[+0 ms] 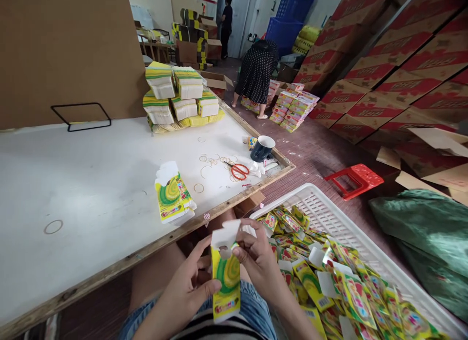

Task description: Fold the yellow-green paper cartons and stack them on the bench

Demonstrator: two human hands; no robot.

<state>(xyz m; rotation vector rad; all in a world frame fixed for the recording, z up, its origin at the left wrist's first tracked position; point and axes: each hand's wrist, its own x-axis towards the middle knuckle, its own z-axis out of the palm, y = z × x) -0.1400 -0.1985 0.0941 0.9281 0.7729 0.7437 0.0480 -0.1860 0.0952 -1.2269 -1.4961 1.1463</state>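
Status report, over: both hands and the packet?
Left hand grips packet low; right hand pinches its white top. Small stack on table. Loose packets in crate, right side. Nothing in the way.

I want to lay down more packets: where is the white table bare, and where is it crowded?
Bare: the wide stretch of table between the black wire stand and the small packet stack. Crowded: the far bundles, and the right corner with rubber bands, scissors and cup.
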